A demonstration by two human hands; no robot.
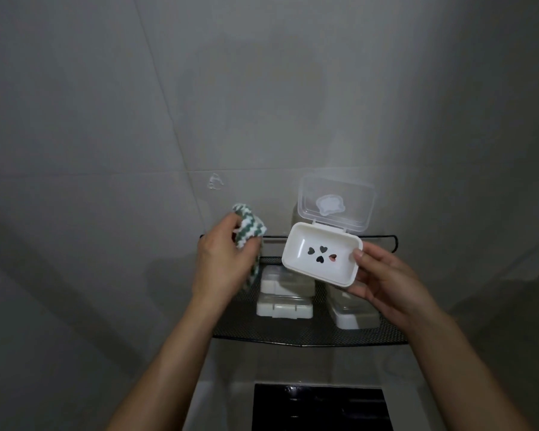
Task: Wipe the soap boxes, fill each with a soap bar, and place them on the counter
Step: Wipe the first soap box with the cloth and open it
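The left hand (220,259) is curled round a green-and-white zigzag cloth (249,230), bunched above the fingers with a strip trailing down past the palm. The cloth is held just left of the open soap box (322,255), near it but not touching.

That white soap box sits tilted in the air above the black mesh shelf (293,334); its tray faces up, showing four heart-shaped drain holes, with no soap inside. Its clear lid (336,202) stands hinged upright behind it, against the grey tiled wall (106,119).

On the shelf below lie three more soap boxes, all closed: two on the left, one behind (285,284) the other (283,306), and one on the right (353,312), partly hidden by the held box and hand.

The right hand (386,284) holds the open box at its right end, thumb on the rim, fingers curled underneath.

Lower down, under the shelf, there is a dark rectangular panel (321,409).
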